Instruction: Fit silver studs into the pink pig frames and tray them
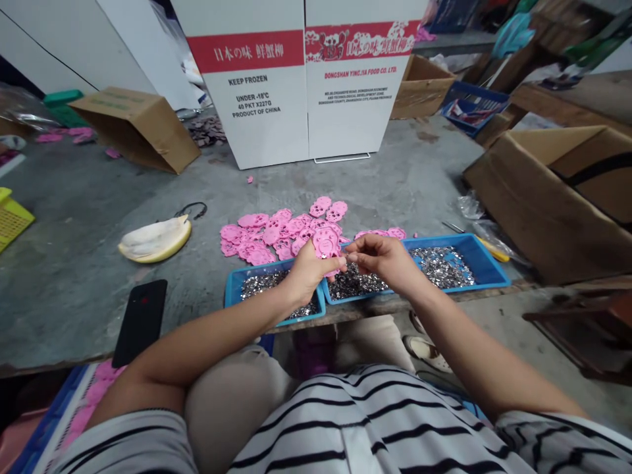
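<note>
Between thumb and fingers, my left hand (307, 273) holds up a pink skull-shaped piece (326, 242). My right hand (378, 260) is beside it, its fingertips pinched together close to the left thumb; whatever small thing they grip is too tiny to make out. Beneath the hands are two blue trays: the left tray (232, 289) and the longer right tray (486, 280), both with many small shiny metal bits (437, 266). Just beyond the trays lies a heap of similar pink pieces (259, 240), with a few more pink pieces (395, 233) to the right.
A white carton (269, 135) stands at the back. Open cardboard boxes sit at left (143, 125) and right (533, 204). A yellow-and-white peel-like object (155, 240) and a black phone (141, 322) lie on the left. A yellow-handled tool (491, 249) lies behind the right tray.
</note>
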`<state>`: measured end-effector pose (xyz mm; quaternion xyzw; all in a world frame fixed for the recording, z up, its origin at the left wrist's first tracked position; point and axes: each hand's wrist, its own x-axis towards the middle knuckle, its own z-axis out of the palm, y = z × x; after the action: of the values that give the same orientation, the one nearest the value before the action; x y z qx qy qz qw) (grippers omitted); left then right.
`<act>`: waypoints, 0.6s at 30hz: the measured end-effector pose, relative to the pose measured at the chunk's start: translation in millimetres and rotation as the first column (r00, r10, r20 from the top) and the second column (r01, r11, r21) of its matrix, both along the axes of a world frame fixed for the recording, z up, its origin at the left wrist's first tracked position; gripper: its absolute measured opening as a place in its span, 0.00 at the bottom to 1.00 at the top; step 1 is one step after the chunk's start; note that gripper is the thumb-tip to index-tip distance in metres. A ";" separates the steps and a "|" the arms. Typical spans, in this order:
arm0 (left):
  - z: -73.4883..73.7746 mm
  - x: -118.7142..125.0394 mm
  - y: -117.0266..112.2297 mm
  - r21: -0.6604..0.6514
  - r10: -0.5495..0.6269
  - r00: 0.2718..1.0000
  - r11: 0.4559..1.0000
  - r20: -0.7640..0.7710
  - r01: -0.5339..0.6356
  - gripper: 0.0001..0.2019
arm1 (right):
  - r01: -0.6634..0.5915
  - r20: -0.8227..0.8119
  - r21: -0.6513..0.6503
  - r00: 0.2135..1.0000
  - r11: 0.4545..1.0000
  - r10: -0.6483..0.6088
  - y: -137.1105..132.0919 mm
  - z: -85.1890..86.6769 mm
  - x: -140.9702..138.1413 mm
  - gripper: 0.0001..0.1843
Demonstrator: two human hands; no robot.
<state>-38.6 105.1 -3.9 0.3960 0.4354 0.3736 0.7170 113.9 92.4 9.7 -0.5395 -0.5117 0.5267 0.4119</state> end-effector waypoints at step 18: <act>8.0 0.0 1.1 0.014 -0.018 0.975 1.000 0.222 0.015 0.20 | -0.054 0.268 0.401 0.962 0.914 -0.060 -0.7 1.7 -2.1 0.11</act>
<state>-38.6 106.2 4.1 0.3596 0.3468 0.4122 0.7619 111.8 91.7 11.4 -0.5110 -0.6609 0.3287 0.4405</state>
